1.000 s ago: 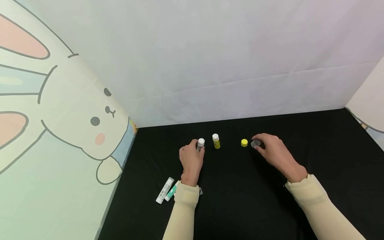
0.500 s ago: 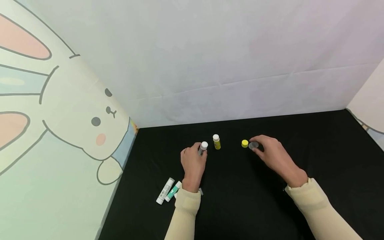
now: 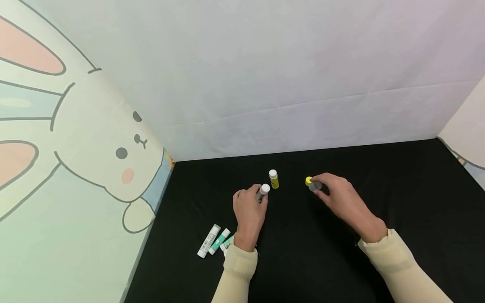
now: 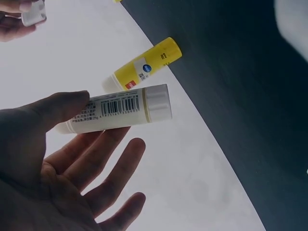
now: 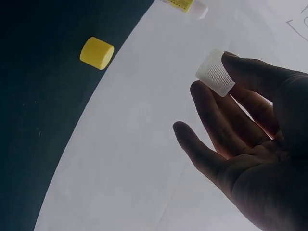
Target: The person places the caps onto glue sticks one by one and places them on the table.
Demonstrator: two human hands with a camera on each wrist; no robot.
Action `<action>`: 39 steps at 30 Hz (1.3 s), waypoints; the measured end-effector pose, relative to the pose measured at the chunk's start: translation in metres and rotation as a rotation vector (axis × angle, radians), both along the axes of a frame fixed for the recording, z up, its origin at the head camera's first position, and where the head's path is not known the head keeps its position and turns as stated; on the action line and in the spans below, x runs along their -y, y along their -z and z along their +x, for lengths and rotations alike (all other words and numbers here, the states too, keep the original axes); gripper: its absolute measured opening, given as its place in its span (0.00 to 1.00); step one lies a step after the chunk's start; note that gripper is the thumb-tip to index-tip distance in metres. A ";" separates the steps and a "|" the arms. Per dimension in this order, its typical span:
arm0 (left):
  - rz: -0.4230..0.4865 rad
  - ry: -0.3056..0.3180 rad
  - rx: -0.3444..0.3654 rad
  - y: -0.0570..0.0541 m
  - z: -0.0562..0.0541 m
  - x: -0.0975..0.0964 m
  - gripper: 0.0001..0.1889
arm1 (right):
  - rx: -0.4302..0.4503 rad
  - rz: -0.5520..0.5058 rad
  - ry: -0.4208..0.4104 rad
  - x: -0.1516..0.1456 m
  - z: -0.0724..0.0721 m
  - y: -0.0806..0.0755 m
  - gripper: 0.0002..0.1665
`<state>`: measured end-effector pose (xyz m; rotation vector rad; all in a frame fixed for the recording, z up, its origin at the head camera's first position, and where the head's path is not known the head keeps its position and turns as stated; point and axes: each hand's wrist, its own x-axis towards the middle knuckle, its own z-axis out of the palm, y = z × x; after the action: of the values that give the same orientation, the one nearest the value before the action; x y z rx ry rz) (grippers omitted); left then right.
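My left hand [image 3: 248,212] pinches a white glue stick [image 4: 115,109] between thumb and fingers. In the left wrist view its barcode label faces the camera, and its cap is off. Opposite, my right hand [image 3: 342,202] holds a translucent ribbed cap [image 5: 215,73] by thumb and fingertips. Just beyond the left hand a yellow glue stick [image 3: 274,180], uncapped with its white end up, stands on the black table. A yellow cap [image 5: 97,53] sits on the table beside the right fingertips; in the head view the translucent cap partly overlaps it.
Near the left forearm lie a white glue stick [image 3: 209,241], a green-and-white one [image 3: 219,241] and another green-and-white one [image 3: 228,243] partly hidden by the wrist. A pale wall cloth [image 3: 265,75] rises behind the black table [image 3: 303,261].
My left hand has moved right and nearer to me with the glue stick, which tilts more to the right. The right hand has shifted slightly left with its cap, towards the yellow cap.
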<state>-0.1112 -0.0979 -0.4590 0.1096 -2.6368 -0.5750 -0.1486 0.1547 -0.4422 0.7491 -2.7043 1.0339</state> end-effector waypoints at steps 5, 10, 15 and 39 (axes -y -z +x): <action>-0.001 0.002 0.012 0.000 0.003 -0.003 0.10 | -0.016 -0.006 -0.020 0.003 0.002 0.001 0.21; 0.002 0.022 0.012 0.000 0.006 -0.007 0.09 | -0.040 -0.018 -0.043 0.007 0.005 0.002 0.19; -0.017 0.053 -0.002 0.001 0.010 -0.011 0.08 | -0.086 -0.030 -0.065 0.011 0.007 0.002 0.20; -0.103 0.122 -0.097 0.007 0.029 -0.022 0.11 | -0.262 -0.049 -0.227 0.028 0.023 -0.001 0.29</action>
<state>-0.0819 -0.0757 -0.4660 -0.1080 -2.5854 -0.4698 -0.1252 0.1272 -0.4411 1.1170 -2.4054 0.9649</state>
